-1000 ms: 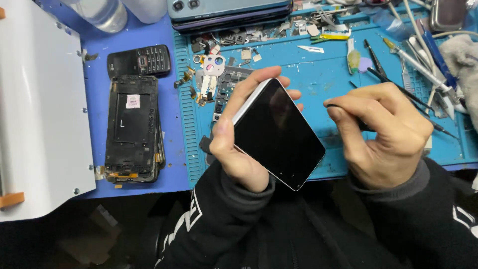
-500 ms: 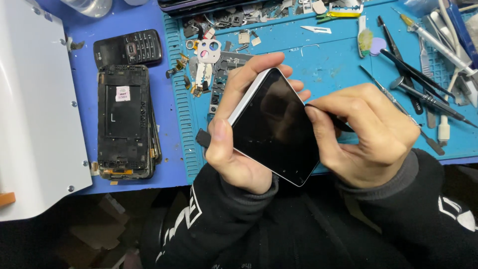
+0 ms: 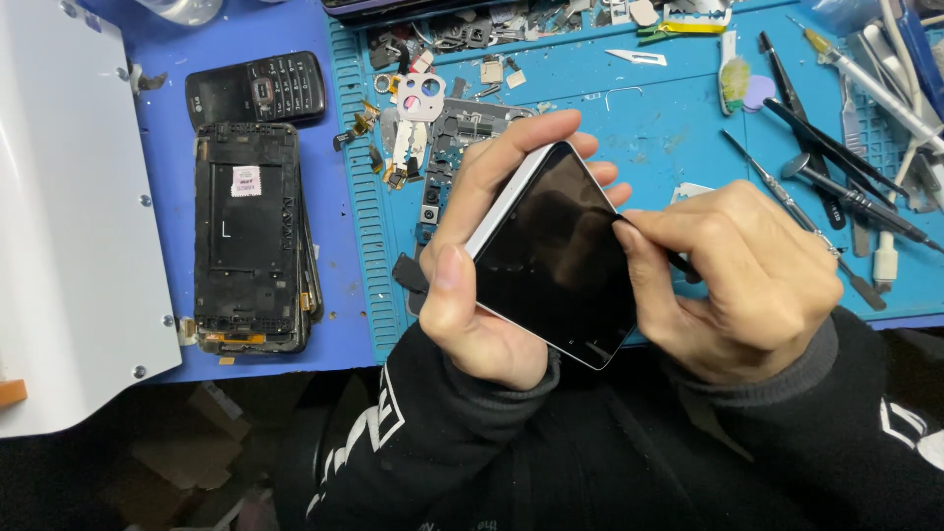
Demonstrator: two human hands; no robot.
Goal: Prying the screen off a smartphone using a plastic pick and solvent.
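Observation:
My left hand [image 3: 479, 246] grips a smartphone [image 3: 556, 261] with a dark screen and a white frame, tilted over the front edge of the blue work mat [image 3: 649, 128]. The thumb lies along the phone's left edge and the fingers curl over its top. My right hand [image 3: 733, 280] pinches a thin dark tool [image 3: 678, 264] whose tip meets the phone's right edge; most of the tool is hidden by the fingers.
A stack of stripped black phone frames [image 3: 251, 236] lies at left, with a black keypad phone [image 3: 258, 90] above it. Small loose parts [image 3: 423, 108] sit mid-mat. Screwdrivers and tweezers [image 3: 836, 167] spread at right. A white panel [image 3: 59, 197] fills the far left.
The view has shifted a little. My right hand has slid its tool slightly along the phone's right edge. The left hand keeps the same grip.

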